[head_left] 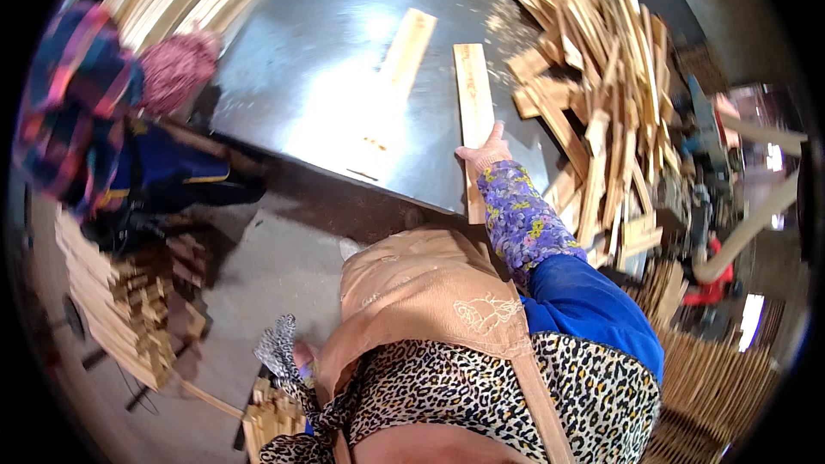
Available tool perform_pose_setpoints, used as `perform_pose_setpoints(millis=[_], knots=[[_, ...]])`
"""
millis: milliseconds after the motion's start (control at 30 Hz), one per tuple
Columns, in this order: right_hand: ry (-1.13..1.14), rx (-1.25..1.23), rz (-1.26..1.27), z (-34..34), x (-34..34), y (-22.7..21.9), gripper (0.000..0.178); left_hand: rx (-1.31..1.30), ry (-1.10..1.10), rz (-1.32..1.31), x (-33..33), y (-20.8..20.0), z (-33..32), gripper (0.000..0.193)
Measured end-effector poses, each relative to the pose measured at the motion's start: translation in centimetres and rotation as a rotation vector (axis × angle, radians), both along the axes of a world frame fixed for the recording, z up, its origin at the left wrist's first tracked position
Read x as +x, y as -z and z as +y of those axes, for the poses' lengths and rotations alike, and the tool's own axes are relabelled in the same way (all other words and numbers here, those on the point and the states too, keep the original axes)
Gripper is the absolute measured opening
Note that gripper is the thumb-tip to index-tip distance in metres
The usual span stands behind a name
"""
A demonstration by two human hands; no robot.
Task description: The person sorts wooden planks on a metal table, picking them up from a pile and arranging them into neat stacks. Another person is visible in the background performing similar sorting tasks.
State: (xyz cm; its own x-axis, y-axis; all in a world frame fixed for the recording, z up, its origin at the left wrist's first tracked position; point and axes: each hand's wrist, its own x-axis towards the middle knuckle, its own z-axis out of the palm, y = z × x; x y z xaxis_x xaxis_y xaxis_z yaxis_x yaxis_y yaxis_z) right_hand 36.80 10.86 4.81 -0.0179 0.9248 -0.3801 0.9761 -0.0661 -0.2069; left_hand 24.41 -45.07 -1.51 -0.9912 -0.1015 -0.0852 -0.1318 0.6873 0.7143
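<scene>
The right hand (488, 155) grips a long board (471, 90) on the shiny worktop (284, 60), near its right side. Another board (407, 50) lies to the left, and a big wood pile (601, 112) is on the right. The left hand (302, 353) barely shows, near and left, so I cannot tell if it holds anything.

— What does the person wear in front?
— It is a light brown apron (421, 283), on which a pale line drawing (488, 314) is stitched. A strap (546, 408) has a similar brown colour.
— And the cloth beside this strap?
— That is a leopard-patterned garment (593, 387), whitish with black spots and some touches of yellow-orange.
— How is the right arm dressed?
— It has a bright blue sleeve (584, 301), and on the forearm a purple flowered cover (526, 215) with yellow blossoms. The right hand (488, 153) is bare.
</scene>
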Motion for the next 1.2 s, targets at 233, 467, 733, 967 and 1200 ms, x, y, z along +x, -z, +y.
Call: perform_pose_setpoints(millis=[233,467,733,967,1200], knots=[[0.059,-0.147,0.382,0.9,11.9,-4.2,0.062,0.073,1.207,0.149,-1.2,-4.2,29.2,0.053],[-0.726,-0.039,0.202,4.0,19.9,-9.3,0.048,-0.787,2.050,0.250,3.2,-13.6,53.1,0.065],[0.126,0.389,-0.119,11.5,37.5,0.4,0.102,-0.341,1.133,-0.197,-1.8,-8.0,49.0,0.075],[0.168,0.345,-0.116,6.9,32.6,-1.7,0.071,-0.464,0.842,-0.191,-6.9,-7.6,49.9,0.104],[-0.116,0.010,0.343,-4.8,24.4,-2.6,0.084,-0.528,1.038,-0.176,-8.3,-7.0,50.7,0.084]])
